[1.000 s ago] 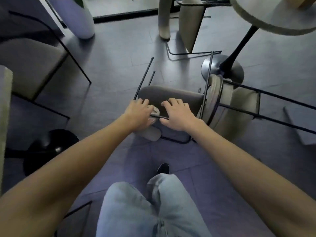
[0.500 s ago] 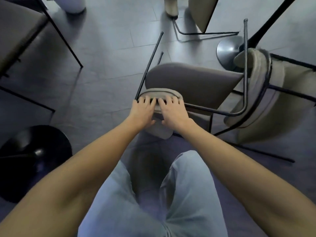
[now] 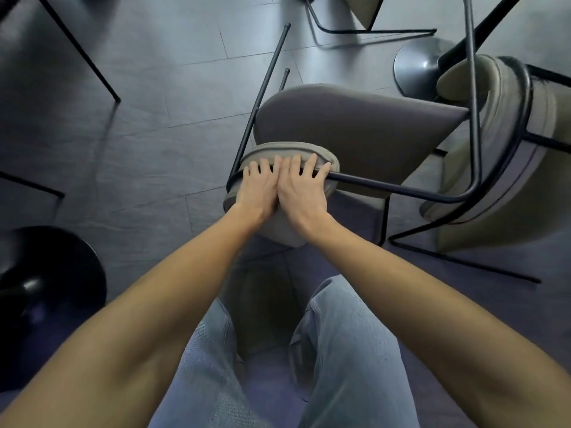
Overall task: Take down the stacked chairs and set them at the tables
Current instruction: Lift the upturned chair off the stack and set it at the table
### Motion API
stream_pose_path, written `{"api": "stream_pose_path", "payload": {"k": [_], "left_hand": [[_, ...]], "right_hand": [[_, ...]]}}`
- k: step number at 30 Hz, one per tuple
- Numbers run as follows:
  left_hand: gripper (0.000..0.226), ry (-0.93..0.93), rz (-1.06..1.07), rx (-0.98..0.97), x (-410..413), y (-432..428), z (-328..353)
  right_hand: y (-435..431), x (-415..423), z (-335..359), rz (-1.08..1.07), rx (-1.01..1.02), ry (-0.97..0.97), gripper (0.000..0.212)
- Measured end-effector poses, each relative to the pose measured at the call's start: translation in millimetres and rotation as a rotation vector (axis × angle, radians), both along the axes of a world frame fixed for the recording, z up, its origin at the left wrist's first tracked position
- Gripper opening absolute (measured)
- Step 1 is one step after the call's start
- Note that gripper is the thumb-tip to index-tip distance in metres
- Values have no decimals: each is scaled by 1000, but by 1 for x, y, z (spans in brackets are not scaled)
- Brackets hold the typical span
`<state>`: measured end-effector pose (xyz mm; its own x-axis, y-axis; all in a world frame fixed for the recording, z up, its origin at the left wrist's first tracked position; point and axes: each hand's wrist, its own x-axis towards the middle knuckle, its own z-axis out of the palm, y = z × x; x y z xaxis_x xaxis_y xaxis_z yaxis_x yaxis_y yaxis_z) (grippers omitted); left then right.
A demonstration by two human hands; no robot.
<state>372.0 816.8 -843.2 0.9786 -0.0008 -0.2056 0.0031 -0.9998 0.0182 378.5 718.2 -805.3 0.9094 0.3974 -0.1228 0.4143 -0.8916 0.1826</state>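
Observation:
A grey upholstered chair [image 3: 355, 118] with thin black metal legs hangs upturned in front of me, its legs pointing away and to the right. Its padded edge and black frame bar lie under my hands. My left hand [image 3: 258, 188] and my right hand [image 3: 301, 188] sit side by side, touching, with fingers curled over that edge and the bar. The upturned chair rests on a second, beige chair [image 3: 500, 168] that stands on the floor at the right.
A round metal table base [image 3: 417, 67] with a black post stands at the upper right. A black round base [image 3: 46, 273] sits at the left. Black legs of other chairs [image 3: 83, 54] cross the upper left and top. My jeans-clad legs [image 3: 340, 350] fill the bottom.
My hands have closed together on the chair's padded edge. The view has dropped lower and nearer, so the upturned chair looms larger.

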Motion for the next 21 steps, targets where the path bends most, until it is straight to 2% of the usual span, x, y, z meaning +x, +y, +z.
{"api": "stream_pose_path", "payload": {"k": [9,14,21], "left_hand": [[53,13,-5,-31,7,10,12],[47,43,26,-139,6,10,18],[43,80,89,-287,-16,25,41]], "right_hand": [[-5,8,-1,115,-37,-83,50],[-2,14,18,135,-66,0,42],[8,4,54,210,-120,139,42]]}}
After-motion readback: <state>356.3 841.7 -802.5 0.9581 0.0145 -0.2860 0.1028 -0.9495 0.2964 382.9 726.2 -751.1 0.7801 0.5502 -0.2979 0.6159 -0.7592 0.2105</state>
